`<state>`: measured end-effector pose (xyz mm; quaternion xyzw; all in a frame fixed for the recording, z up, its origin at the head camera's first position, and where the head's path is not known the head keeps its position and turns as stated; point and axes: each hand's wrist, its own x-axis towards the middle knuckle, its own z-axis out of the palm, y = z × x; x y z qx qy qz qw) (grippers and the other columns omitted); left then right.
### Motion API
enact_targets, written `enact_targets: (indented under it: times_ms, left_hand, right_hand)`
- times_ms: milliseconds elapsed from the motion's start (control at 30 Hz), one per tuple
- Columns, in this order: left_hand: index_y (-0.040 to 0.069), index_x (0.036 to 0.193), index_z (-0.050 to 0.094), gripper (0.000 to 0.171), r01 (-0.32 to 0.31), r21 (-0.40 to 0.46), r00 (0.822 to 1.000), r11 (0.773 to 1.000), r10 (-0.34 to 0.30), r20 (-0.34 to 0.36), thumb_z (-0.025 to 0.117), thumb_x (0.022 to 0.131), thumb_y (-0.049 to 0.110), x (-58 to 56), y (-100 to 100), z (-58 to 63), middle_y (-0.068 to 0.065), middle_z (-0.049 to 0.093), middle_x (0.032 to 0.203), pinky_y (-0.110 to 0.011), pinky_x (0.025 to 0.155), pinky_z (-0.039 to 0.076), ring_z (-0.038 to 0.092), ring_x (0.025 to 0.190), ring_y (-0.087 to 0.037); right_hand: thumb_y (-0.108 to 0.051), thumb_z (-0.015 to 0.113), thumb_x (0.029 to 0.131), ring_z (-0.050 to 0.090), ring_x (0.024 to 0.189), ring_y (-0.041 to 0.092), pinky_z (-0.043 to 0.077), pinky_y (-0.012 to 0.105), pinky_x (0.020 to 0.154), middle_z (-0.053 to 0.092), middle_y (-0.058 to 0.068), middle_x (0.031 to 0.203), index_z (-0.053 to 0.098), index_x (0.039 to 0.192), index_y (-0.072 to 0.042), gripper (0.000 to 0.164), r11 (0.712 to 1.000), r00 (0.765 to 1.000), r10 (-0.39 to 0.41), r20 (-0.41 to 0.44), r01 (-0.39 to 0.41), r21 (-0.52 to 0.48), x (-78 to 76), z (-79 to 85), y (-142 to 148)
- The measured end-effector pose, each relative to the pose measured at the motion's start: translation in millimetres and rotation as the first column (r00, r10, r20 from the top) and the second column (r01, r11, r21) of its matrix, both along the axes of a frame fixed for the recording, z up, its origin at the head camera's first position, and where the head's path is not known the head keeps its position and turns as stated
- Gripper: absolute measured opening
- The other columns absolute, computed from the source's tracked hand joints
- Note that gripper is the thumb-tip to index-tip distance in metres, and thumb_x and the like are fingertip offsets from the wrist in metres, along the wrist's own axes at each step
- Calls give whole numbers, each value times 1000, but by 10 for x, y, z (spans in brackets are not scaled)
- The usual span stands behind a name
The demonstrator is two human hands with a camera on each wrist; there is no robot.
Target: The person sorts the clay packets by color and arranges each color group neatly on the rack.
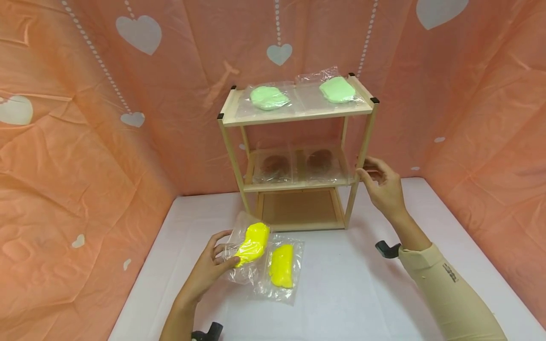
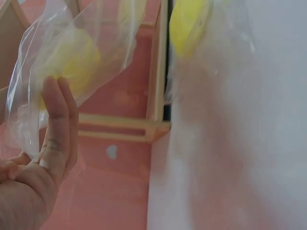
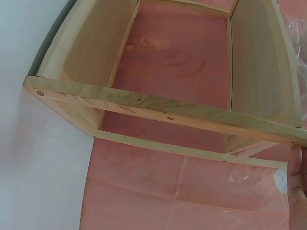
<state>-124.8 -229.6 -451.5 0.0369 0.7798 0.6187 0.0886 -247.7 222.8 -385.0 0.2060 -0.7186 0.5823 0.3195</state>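
My left hand (image 1: 211, 263) holds a clear plastic bag with a yellow clay lump (image 1: 254, 242) in it, thumb in front and fingers behind. In the left wrist view the fingers (image 2: 56, 120) lie along the bag (image 2: 24, 124), lifted off the table. Just right of it, a second bagged yellow clay lump (image 1: 281, 266) lies on the white table. With the thumb on the near side, my right hand (image 1: 386, 187) grips the front right post of the wooden shelf rack (image 1: 298, 116) at middle-shelf height. Only the thumb side (image 3: 295, 177) of that hand shows in the right wrist view.
Two bagged pale green lumps, one on the left (image 1: 269, 98) and one on the right (image 1: 337, 90), lie on the top shelf. Bagged dark brown lumps (image 1: 320, 161) sit on the middle shelf. The bottom shelf (image 1: 298, 208) is near the table. Pink curtains (image 1: 183, 94) surround the table.
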Motion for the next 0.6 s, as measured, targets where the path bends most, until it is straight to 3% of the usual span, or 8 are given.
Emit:
enact_targets:
  times_ms: [333,600]
  left_hand:
    - [17,162,37,80,-36,69,999,997,36,8,80,96,5,-184,311,-155,-24,63,135,-28,80,61,75,94,-24]
    - [16,162,37,77,-38,121,999,992,39,-4,78,97,5,-356,545,-256,-26,59,140,-30,84,61,73,101,-26]
  right_hand:
    - [13,70,98,70,93,3,57,13,83,70,-14,109,67,130,13,33,1000,1000,-5,14,5,-2,-3,3,-10]
    - [14,70,97,70,93,2,57,12,83,70,-15,109,67,129,14,32,1000,1000,-17,12,17,4,-8,-8,-6]
